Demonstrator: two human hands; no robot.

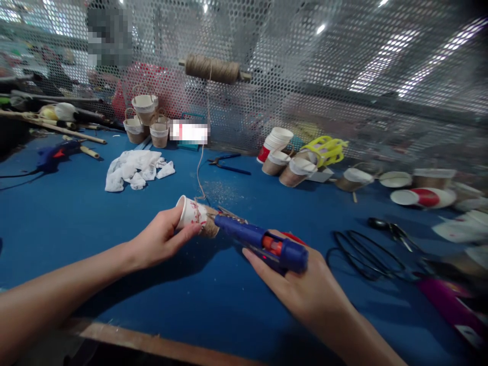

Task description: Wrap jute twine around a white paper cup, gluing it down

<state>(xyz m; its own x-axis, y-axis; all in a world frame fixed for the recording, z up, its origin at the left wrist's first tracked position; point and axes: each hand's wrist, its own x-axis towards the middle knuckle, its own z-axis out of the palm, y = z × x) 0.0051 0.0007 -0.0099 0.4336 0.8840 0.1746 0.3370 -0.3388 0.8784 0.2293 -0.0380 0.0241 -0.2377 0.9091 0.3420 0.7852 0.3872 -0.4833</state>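
My left hand (pixel 162 238) is closed around a white paper cup (pixel 187 211) with red print, tilted on its side with its mouth toward the left. Brown twine wraps the cup's lower end. In my right hand (pixel 301 277) is a blue glue gun (pixel 244 231), its nozzle at the twine-wrapped part; whether the tip touches cannot be made out. A loose strand of twine (pixel 199 170) runs up from the cup to a twine spool (pixel 212 69) hung on the perforated metal screen.
Small twine-wrapped buckets (pixel 159 133) stand at the back left, behind crumpled white cloth (pixel 133 168). Blue-handled pliers (pixel 231 166) lie behind the cup. A stack of paper cups (pixel 275 144) and more wrapped cups line the right rear. A black cord (pixel 366 254) coils at right.
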